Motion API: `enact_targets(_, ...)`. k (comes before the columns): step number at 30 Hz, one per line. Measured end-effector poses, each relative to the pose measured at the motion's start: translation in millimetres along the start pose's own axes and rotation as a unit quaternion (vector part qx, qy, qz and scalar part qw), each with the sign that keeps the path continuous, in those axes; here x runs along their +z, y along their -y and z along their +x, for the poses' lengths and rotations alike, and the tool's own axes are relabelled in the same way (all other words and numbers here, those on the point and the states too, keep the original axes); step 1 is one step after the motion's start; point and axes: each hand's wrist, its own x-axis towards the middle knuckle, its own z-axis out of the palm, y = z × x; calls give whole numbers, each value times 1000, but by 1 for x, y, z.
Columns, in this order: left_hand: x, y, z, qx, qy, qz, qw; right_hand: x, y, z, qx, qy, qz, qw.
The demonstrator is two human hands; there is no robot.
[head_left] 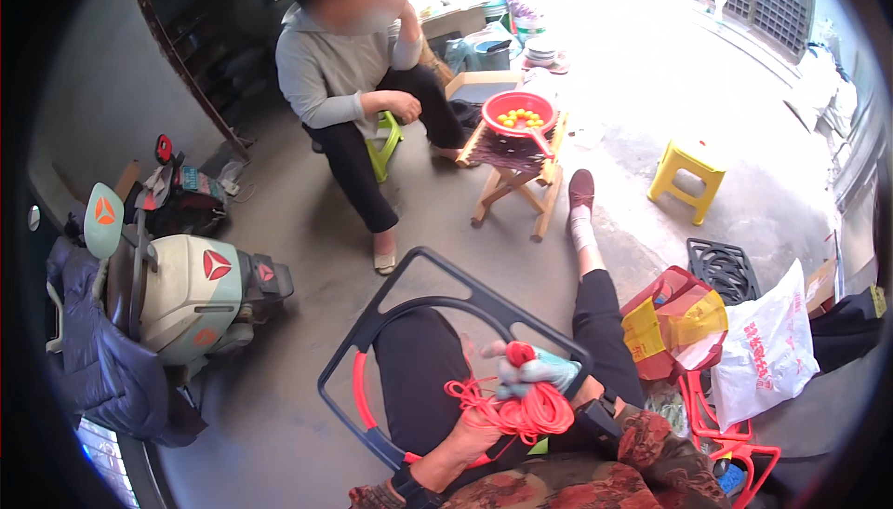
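Note:
A black plastic frame (pixel 482 313) with a rounded inner rim rests across my lap. Part of its left side (pixel 360 383) is bright red, apparently wrapped in cord. My left hand (pixel 468 441), bare, is closed around a loose bundle of red cord (pixel 541 411) near the frame's lower edge. My right hand (pixel 535 374) wears a pale glove with uncovered fingertips. Its fingers curl around a small wound clump of the cord (pixel 519 353), beside the frame's right corner. Loose loops hang between both hands, and the cord hides some fingers.
A person (pixel 339 72) sits opposite on a green stool (pixel 386 146). A red colander (pixel 518 113) of yellow fruit stands on a folding wooden stool (pixel 512 179). A scooter (pixel 191 286) is left. Right are a yellow stool (pixel 686 181), bags (pixel 763 346) and more black frames (pixel 723 272).

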Motion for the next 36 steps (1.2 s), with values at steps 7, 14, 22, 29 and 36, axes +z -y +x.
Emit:
enact_targets(7, -15, -20, -9, 43, -135, 17, 990, -20, 1, -22, -203, -264, 88, 939)
enact_targets(14, -21, -29, -15, 18, -129, -52, 990, -62, 53, -180, -330, -231, 145, 904)
enact_targets(22, -43, -23, -18, -11, -114, -56, 992, -134, 79, -372, -408, -377, 17, 831)
enact_targets(29, -43, -27, -23, 28, -78, -188, 979, -193, 104, -441, -318, -780, -281, 459)
enact_targets(36, -47, -43, -24, 83, -114, -177, 974, -187, 120, -458, -317, -837, -369, 251)
